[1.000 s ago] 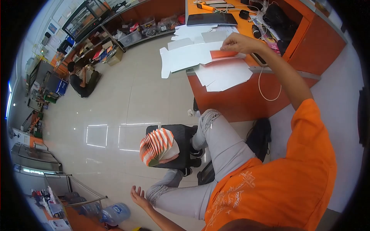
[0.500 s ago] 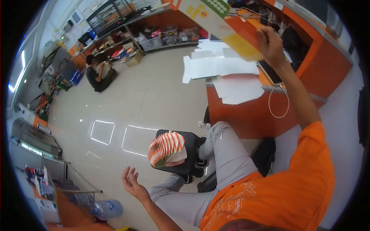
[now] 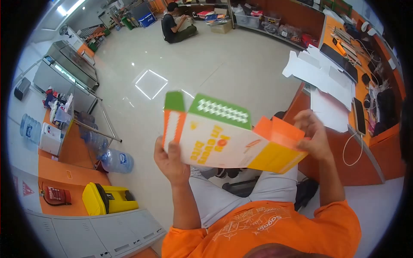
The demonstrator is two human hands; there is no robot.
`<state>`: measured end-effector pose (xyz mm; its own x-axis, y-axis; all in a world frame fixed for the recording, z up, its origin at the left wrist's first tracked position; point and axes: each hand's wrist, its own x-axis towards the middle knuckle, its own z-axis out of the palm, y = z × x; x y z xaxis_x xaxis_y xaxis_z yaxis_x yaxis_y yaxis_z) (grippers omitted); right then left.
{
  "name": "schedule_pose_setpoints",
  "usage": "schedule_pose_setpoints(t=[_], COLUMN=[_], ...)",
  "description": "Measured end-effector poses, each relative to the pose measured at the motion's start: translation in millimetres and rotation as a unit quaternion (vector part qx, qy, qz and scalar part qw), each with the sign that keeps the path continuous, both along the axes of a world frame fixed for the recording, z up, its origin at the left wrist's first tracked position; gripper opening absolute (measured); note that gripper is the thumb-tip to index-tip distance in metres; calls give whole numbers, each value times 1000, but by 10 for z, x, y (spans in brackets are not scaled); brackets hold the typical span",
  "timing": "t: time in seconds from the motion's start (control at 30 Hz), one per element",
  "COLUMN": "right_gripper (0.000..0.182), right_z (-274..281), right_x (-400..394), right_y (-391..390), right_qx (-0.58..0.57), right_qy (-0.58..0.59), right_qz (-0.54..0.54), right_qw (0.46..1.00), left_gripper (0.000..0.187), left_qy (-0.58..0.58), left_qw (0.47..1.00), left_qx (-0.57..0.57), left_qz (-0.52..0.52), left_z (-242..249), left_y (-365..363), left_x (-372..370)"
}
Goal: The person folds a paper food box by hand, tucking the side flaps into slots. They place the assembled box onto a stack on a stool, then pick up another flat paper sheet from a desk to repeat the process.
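A printed cardboard carton (image 3: 219, 146), partly folded with flaps standing out, is held up above my lap. It is white, green, orange and yellow and reads "Joy in every bite". My left hand (image 3: 172, 161) grips its left end, thumb on the printed face. At the other end, my right hand (image 3: 316, 136) has its fingers closed around the orange flap and yellow edge. Behind the carton the stool and the striped folded stack seen earlier are hidden.
An orange desk to the right carries white unfolded card sheets (image 3: 325, 77), a phone (image 3: 359, 117) and cables. On the left stand a water jug (image 3: 117, 161), a yellow bin (image 3: 105, 198) and grey lockers (image 3: 86, 232). A person (image 3: 176, 23) sits on the floor at the back.
My right hand has brought the carton down from over the desk to in front of me. My left hand, free before, now holds its left end. The view has turned left.
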<state>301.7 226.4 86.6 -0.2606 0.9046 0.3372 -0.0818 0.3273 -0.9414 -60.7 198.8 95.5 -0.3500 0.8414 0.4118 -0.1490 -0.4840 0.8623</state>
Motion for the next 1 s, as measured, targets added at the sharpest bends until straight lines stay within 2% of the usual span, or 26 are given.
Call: schedule_pose_setpoints(t=[0.03, 0.07, 0.13, 0.17, 0.2, 0.23, 0.27, 0.33, 0.37, 0.4, 0.43, 0.47, 0.53, 0.57, 0.63, 0.67, 0.73, 0.77, 0.83, 0.93, 0.97, 1.0], right_gripper=[42, 50, 54, 54, 53, 48, 48, 45, 45, 44, 43, 43, 46, 46, 34, 34, 24, 24, 21, 21, 19, 19], right_z=[-51, -126, -332, -329, -332, -332, -316, -242, -195, -128, -78, -45, 21, 58, 123, 116, 80, 52, -13, 80, 40, 41], right_x=[-87, -146, -215, -332, -387, -367, -358, -358, -366, -383, -420, -474, -598, -659, -721, -701, -656, -655, -654, -634, -692, -727], right_y=[-31, -66, -95, -101, -106, -95, -81, -68, -89, -77, -85, -76, -43, -75, -105, -109, -129, -147, -182, -173, -185, -187], right_qx=[-72, -144, -187, -212, -237, -190, -205, -131, -145, -135, -128, -136, -67, -71, -19, -19, -251, -254, -62, -131, -170, -172], right_qy=[9, 16, 26, 94, 162, 79, 80, -17, -19, -61, -102, -105, -124, -124, -130, -128, -2, -1, -123, -104, -58, -56], right_qz=[3, 5, 16, -10, -38, -54, -63, -13, -21, 28, 81, 83, 202, 206, 170, 169, 131, 130, 109, 101, 62, 59], right_qw=[997, 989, 982, 973, 957, 977, 974, 991, 989, 989, 983, 982, 969, 968, 977, 977, 959, 959, 984, 981, 982, 982], left_gripper=[27, 27, 25, 25, 25, 26, 31, 50, 57, 65, 67, 69, 51, 51, 18, 18, 8, 8, 9, 9, 9, 11], left_qy=[-57, -57, -87, -31, -31, 58, 148, 197, 250, 299, 345, 386, 470, 469, 458, 460, 417, 416, 410, 426, 426, 398], left_qw=[997, 997, 992, 996, 996, 988, 966, 937, 926, 911, 915, 911, 882, 882, 846, 845, 866, 865, 872, 858, 857, 875], left_qx=[17, 18, 25, 0, -7, -75, -142, -102, -59, -11, 18, 47, 10, 4, -166, -166, -151, -153, -92, -123, -127, -114], left_qz=[47, 47, 91, 84, 81, 122, 157, 270, 276, 284, 208, 134, -31, -30, -216, -217, -231, -233, -250, -258, -261, -252], left_z=[-82, -157, -357, -553, -543, -516, -487, -363, -227, -44, 58, 152, 429, 390, 271, 248, 214, 186, 129, 111, 97, 80], left_y=[-52, -89, -201, -282, -302, -343, -388, -369, -416, -437, -454, -456, -367, -332, -250, -251, -261, -258, -282, -299, -323, -323], left_x=[-23, -55, -95, -255, -301, -327, -349, -344, -279, -184, -93, 18, 324, 340, 359, 352, 317, 330, 374, 373, 372, 373])
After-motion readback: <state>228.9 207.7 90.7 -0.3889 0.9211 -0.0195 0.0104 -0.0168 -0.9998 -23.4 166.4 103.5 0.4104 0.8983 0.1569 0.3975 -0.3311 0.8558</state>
